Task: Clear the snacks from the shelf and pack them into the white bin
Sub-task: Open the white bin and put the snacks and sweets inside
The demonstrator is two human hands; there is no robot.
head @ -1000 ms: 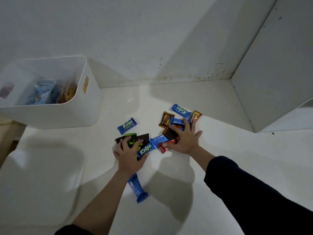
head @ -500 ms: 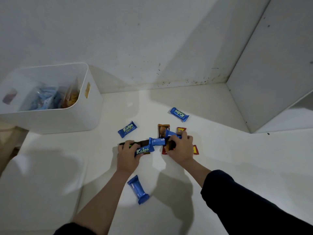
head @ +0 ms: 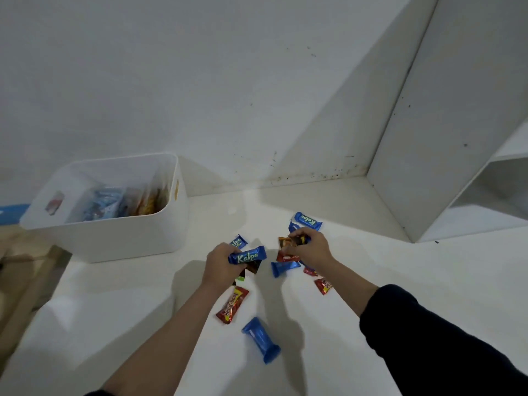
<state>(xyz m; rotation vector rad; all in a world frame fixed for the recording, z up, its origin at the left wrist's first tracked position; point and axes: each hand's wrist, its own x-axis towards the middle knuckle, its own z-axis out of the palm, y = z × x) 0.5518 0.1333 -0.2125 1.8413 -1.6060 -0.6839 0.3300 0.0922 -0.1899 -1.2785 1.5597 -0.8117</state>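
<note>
While the left hand (head: 221, 261) grips a blue Kalpa bar (head: 247, 255) plus dark wrappers, the right hand (head: 310, 247) clutches small snacks; others lie scattered on the shelf (head: 371, 281), right of the white bin (head: 114, 238).

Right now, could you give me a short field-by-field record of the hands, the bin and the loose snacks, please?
left hand: grips blue Kalpa bar with dark wrappers
right hand: grips small dark snacks
white bin: far left, already holds packets
loose on shelf: red beng-beng bar, plain blue bar, far Kalpa bar, others
</note>
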